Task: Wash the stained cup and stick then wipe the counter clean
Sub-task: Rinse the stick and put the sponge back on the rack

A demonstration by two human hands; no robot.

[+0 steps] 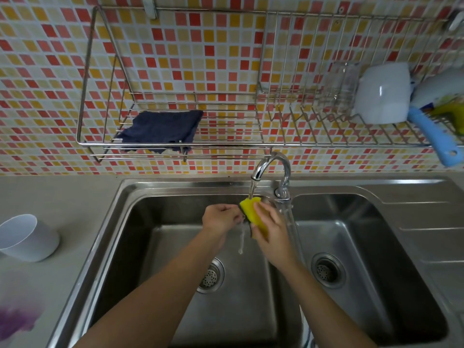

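Over the left basin of the steel sink, my right hand grips a yellow sponge with a dark scouring side, held under water running from the tap. My left hand pinches the sponge's left edge; I cannot tell whether a stick is between its fingers. Water drips off below the hands. A white cup lies tipped on the grey counter at the far left. A purple stain marks the counter at the lower left.
A dark blue cloth lies on the wire wall rack above the sink. On the rack's right part sit a clear glass, a white cup, a blue-handled tool and other dishes. The right basin holds nothing.
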